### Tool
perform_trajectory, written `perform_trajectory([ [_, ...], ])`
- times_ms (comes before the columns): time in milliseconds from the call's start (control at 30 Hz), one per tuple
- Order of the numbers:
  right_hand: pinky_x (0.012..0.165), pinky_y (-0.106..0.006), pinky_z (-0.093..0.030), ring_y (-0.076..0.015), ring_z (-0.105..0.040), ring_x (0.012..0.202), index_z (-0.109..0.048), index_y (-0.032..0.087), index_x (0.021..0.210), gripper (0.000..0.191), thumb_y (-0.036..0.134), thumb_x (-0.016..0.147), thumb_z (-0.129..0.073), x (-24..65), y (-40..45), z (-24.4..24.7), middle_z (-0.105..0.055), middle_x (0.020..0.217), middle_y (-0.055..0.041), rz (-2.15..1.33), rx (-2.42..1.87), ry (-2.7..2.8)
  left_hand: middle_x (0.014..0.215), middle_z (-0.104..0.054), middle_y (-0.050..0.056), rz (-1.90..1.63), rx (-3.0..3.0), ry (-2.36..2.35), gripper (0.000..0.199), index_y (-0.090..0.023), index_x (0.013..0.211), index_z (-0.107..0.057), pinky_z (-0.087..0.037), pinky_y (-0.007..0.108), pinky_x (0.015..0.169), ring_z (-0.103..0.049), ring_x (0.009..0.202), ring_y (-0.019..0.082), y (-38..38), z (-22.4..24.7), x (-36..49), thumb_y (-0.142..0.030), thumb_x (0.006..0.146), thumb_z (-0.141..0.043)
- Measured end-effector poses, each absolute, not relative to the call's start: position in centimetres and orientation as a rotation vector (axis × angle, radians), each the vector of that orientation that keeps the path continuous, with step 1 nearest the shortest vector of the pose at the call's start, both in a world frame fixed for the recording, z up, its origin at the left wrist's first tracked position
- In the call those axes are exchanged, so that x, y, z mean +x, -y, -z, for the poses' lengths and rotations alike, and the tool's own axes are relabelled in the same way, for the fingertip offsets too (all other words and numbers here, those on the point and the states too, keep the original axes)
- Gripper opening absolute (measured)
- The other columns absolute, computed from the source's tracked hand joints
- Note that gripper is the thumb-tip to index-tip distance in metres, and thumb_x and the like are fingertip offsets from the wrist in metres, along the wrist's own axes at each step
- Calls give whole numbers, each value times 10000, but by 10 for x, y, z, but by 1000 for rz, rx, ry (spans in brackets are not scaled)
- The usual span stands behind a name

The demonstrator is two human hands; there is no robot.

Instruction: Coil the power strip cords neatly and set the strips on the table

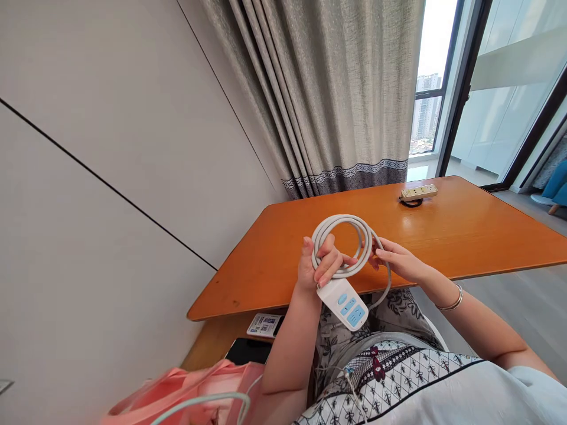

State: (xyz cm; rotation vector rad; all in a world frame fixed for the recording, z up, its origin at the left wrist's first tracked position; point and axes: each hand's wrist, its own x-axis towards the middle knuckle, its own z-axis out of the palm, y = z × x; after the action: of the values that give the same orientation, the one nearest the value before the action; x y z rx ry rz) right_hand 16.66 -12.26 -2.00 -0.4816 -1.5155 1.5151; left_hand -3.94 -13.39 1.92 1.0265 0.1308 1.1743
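Observation:
My left hand [326,260] is closed around the left side of a coiled white power cord [339,222], held above the near edge of the table. Just below that hand hangs a white power strip [331,291] with blue socket panels, tilted down to the right. On the coil's right side, my right hand [394,258] has its fingers closed at the cord. A loose length of cord runs down from there behind the strip toward my lap. The fingertips of my right hand are partly hidden by the cord.
A cream power strip [419,192] with a black cord lies at the far right of the orange-brown table [266,260]. Lower left are a pink bag [186,389], a black flat device [248,350] and a white printed card [263,324]. A curtain [354,88] hangs behind.

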Motion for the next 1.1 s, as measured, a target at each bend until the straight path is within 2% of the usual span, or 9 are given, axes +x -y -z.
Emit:
perform_trajectory([
  [100,558,-255,-384,-117,-473,659,-575,198,1173,577,683,861,-577,158,124,27,-514,833,-7,-1556,-507,1432,283,-159,-159,-1172,1025,-141,575,-226,589,-299,-592,442,860,-167,211,48,133,-19,-38,-635,862,-597],
  [233,472,-232,-201,-83,-246,532,-530,213,1142,558,695,864,-568,144,133,28,-320,679,68,-1464,-570,1417,288,-169,-152,-1215,1020,-131,573,-227,583,-285,-596,438,859,-198,220,57,133,-22,-34,-617,872,-591],
  [433,484,-243,-201,-81,-248,547,-474,212,901,478,683,874,-553,134,137,28,-330,659,69,-1328,-684,1469,292,-262,-138,-1188,1072,-79,586,-223,575,-290,-603,405,842,-190,236,47,138,-25,-29,-606,843,-643],
  [667,484,-238,-188,-82,-243,538,-469,214,906,435,634,851,-571,131,136,21,-327,646,77,-1393,-703,1362,293,-247,-142,-1164,1124,-96,577,-225,586,-306,-586,441,894,-198,237,50,138,-23,-25,-637,849,-611],
  [767,483,-234,-205,-82,-258,535,-443,222,874,395,599,866,-559,129,135,24,-335,649,77,-1370,-730,1374,312,-305,-122,-1159,1163,-133,583,-226,588,-318,-576,465,908,-323,266,76,139,-21,-23,-666,822,-619],
  [833,483,-233,-215,-84,-268,534,-430,225,869,377,588,886,-529,128,135,28,-336,648,78,-1328,-742,1387,385,-456,-64,-1182,1204,-203,614,-228,578,-315,-570,491,910,-533,390,141,139,-19,-21,-720,777,-624],
  [933,486,-233,-238,-92,-282,535,-442,225,955,372,591,914,-489,127,135,33,-338,651,80,-1278,-725,1430,719,-704,69,-1214,1263,-295,663,-223,556,-306,-546,535,939,-726,832,291,139,-18,-20,-793,733,-596],
  [1000,498,-235,-265,-98,-294,542,-449,222,1024,383,595,937,-458,127,137,35,-347,660,77,-1250,-717,1467,1005,-736,113,-1237,1292,-298,667,-215,549,-317,-512,556,994,-667,1115,351,140,-18,-19,-799,747,-569],
  [1100,540,-246,-319,-106,-324,574,-471,212,1021,387,590,974,-402,129,139,35,-382,684,58,-1171,-744,1553,1316,-644,93,-1310,1342,-268,649,-204,547,-345,-448,565,1086,-471,1379,378,140,-22,-17,-771,776,-561],
])
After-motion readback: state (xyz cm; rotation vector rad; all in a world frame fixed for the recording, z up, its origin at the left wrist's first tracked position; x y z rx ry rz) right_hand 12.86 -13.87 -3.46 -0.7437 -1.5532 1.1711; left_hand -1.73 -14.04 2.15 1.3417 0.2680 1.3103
